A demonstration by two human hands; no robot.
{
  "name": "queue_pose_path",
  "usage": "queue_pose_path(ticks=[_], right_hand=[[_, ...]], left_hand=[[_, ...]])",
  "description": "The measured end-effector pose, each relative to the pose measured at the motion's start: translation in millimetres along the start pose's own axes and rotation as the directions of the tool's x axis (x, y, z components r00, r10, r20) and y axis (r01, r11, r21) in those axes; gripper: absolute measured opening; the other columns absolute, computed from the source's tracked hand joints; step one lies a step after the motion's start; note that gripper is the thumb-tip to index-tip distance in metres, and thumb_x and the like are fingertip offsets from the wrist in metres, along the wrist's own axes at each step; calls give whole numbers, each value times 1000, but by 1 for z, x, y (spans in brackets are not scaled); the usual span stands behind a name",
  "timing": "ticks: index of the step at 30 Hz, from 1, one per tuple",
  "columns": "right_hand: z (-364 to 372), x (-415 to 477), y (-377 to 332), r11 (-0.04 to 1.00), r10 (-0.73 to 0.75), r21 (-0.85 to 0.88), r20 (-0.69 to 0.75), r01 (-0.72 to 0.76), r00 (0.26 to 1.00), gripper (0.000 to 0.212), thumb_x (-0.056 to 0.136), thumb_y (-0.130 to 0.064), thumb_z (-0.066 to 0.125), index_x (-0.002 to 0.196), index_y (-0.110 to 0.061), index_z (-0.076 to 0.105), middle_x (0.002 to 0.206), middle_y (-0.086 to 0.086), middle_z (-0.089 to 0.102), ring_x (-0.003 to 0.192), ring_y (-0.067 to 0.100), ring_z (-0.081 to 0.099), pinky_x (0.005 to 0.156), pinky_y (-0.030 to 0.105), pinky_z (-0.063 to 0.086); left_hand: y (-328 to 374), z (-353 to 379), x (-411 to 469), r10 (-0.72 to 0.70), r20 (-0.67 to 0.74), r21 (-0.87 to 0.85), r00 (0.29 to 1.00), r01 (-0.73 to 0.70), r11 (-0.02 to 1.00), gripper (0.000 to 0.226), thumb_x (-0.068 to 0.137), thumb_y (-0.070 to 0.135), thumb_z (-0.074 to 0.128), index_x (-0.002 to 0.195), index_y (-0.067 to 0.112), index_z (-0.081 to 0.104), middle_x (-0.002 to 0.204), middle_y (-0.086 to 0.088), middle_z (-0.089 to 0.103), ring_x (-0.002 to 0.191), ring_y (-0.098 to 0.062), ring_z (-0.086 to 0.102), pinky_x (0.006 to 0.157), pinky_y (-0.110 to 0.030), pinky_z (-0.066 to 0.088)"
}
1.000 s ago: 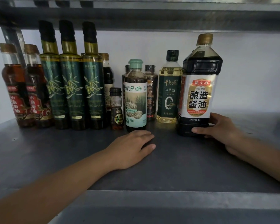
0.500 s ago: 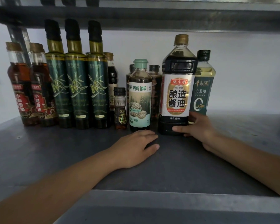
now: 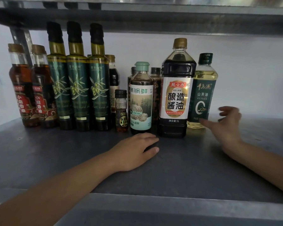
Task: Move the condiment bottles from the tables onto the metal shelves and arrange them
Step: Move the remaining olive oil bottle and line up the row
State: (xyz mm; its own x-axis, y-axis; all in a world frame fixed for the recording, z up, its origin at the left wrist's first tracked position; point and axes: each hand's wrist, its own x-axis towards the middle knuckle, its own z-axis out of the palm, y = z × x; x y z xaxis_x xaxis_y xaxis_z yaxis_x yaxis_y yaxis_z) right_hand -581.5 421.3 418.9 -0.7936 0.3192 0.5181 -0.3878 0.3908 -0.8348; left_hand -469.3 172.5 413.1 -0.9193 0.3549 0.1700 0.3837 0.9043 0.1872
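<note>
- Metal shelf (image 3: 55, 152): grey and dull, with another shelf board (image 3: 137, 18) close overhead and a pale wall (image 3: 252, 70) behind.
- My left hand (image 3: 134, 150): palm down on the shelf, fingers loosely bent, nothing in it. The fingertips lie just in front of the foot of the mint-capped bottle (image 3: 141, 98) with the mushroom label.
- My right hand (image 3: 225, 126): blurred, fingers spread and relaxed, gripping nothing. The thumb reaches to the foot of the camellia oil bottle (image 3: 203, 95); I cannot tell whether it touches.
- The two hands are well apart. The big soy sauce bottle (image 3: 176, 95) stands beyond the gap between them.
- Soy sauce bottle: upright, with a gold cap, dark contents and a white-and-gold label. The mint-capped bottle is just beside it on the left. The camellia oil bottle is just beside it on the right, set slightly further back.
- Small black-capped bottle (image 3: 121, 111): upright, just left of the mint-capped bottle.
- Three tall green olive oil bottles (image 3: 77, 88): upright with black tops, side by side in a row left of the small bottle.
- Two red-labelled sesame oil bottles (image 3: 21, 95): upright at the far left end, just beside the olive oil, in front of the shelf's upright post (image 3: 21, 41).
- Dark bottles (image 3: 155, 95) stand behind the front row, partly hidden; I cannot read their labels.
</note>
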Motion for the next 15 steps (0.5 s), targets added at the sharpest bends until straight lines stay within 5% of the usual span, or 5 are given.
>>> queue_pose_path(ticks=[2, 4, 7, 15], right_hand=[[-3, 18, 11, 997, 71, 12, 47, -72, 996, 90, 62, -17, 87, 133, -13, 32, 133, 13, 36, 114, 24, 45, 94, 39, 45], [-1, 33, 18, 980, 148, 91, 252, -175, 956, 104, 63, -15, 85, 144, -18, 20, 143, 10, 32, 126, 24, 39, 99, 39, 41], [8, 47, 22, 969, 111, 144, 469, -200, 876, 104, 66, -1, 80, 148, -21, 20, 144, 4, 39, 127, 21, 41, 99, 40, 42], [1, 53, 20, 967, 111, 148, 491, -208, 864, 75, 67, 0, 78, 134, -10, 47, 132, 1, 54, 111, 18, 54, 84, 32, 44]], left_hand=[[1, -1, 0, -3, 0, -3, 1000, 3, 1000, 51, 100, 43, 34, 147, 25, 32, 152, 12, 28, 138, -3, 25, 113, -25, 25], [1, -1, 0, 2, -4, -8, 1000, -2, 1000, 51, 100, 42, 35, 147, 24, 33, 152, 12, 29, 137, -3, 26, 112, -24, 25], [0, -1, 1, 5, -6, -9, 1000, -5, 1000, 50, 100, 42, 35, 146, 23, 34, 151, 12, 30, 136, -2, 27, 111, -21, 24], [-1, -1, 1, -2, 1, -26, 1000, 2, 1000, 50, 99, 43, 36, 146, 25, 34, 151, 14, 29, 136, -1, 26, 111, -21, 24]])
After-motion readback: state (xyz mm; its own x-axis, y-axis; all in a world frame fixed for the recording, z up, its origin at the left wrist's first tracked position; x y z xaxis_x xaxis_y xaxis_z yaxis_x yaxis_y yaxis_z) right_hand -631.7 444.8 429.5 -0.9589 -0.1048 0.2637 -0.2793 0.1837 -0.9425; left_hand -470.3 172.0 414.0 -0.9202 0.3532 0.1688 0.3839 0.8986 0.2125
